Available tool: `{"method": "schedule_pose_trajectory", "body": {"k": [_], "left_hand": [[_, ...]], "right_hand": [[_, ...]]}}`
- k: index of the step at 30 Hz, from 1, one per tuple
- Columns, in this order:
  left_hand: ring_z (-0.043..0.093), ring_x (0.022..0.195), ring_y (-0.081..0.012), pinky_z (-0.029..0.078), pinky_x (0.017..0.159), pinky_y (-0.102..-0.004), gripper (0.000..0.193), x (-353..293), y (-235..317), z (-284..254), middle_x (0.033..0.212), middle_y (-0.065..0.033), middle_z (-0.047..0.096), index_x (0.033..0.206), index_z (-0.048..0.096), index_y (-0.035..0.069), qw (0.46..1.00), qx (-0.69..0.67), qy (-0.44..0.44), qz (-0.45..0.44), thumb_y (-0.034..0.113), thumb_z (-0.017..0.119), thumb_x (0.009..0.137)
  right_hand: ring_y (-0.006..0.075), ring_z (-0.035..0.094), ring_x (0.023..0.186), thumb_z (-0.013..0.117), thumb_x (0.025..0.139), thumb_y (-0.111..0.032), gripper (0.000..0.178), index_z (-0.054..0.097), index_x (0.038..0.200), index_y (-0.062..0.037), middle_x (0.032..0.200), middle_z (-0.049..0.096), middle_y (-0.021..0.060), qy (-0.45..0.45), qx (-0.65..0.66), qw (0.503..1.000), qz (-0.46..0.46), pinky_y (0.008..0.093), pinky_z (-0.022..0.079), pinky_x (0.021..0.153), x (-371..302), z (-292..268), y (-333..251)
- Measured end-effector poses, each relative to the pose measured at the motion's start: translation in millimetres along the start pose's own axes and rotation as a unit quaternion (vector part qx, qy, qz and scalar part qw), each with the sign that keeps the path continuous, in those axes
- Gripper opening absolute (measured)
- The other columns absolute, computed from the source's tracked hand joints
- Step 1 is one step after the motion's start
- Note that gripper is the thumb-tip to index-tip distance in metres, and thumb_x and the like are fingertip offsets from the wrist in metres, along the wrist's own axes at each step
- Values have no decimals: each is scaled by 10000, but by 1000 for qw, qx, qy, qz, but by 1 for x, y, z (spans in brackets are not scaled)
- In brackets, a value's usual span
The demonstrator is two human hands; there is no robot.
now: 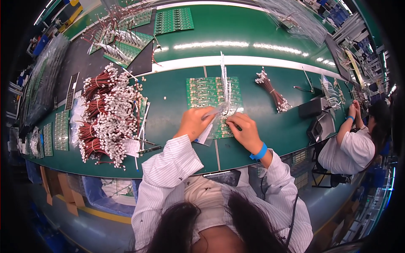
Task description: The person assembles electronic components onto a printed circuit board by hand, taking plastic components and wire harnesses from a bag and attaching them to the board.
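A green circuit board panel (198, 90) lies flat on the bench in front of me, with rows of small parts on it. A bundle of long, thin white strips (225, 86) runs across the panel toward its far edge; whether they are wires or flat cables is hard to tell. My left hand (195, 123) is closed around the near end of these strips, at the panel's left side. Over the panel's near right part, the fingers of my right hand (246, 132) are pinched together close to the strips. What they hold, if anything, is too small to make out.
Bundled brown cables with white connectors (99, 122) are heaped at left; a smaller cable bundle (273, 90) lies right of the panel. Wired boards (126, 44) and a bare board (174, 20) sit farther back. A black device (313, 108) and a seated co-worker (352, 141) are at right.
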State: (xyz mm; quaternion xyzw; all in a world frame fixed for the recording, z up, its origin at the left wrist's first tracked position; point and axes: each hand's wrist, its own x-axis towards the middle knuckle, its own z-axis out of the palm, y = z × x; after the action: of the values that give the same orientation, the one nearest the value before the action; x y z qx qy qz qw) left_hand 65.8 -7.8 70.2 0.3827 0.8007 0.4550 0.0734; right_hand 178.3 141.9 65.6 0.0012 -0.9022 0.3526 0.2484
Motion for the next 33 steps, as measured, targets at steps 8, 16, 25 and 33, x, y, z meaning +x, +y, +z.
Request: {"method": "schedule_pose_trajectory", "body": {"k": [8,16,25,33], "left_hand": [[595,650,-300,466,563,-350,162,2,-1,-1,747,-115,622,895,655,118,1000,12,-4,-13,201,605,765],[598,645,-323,461,568,-350,182,5,3,1,749,-177,615,870,652,44,1000,-4,7,-13,194,611,776],[571,503,-228,419,505,-321,209,-3,-13,-2,622,-179,587,827,636,-6,999,18,34,4,198,600,798],[422,422,-177,343,452,-331,236,7,-10,5,526,-172,490,803,623,-9,1000,11,14,-1,224,587,813]], "right_hand": [[237,538,621,619,689,9,94,608,778,-18,726,580,76,-12,27,998,51,314,432,606,0,0,0],[267,548,634,609,704,-25,90,605,793,-10,733,577,107,-23,51,997,58,347,438,586,-1,-6,9],[258,545,739,606,735,-114,158,573,874,-44,800,553,92,73,-79,991,-77,359,428,656,-16,-2,-18],[252,547,683,622,709,-152,283,494,932,-35,797,532,103,-112,64,980,-151,344,457,582,-116,22,-62]]}}
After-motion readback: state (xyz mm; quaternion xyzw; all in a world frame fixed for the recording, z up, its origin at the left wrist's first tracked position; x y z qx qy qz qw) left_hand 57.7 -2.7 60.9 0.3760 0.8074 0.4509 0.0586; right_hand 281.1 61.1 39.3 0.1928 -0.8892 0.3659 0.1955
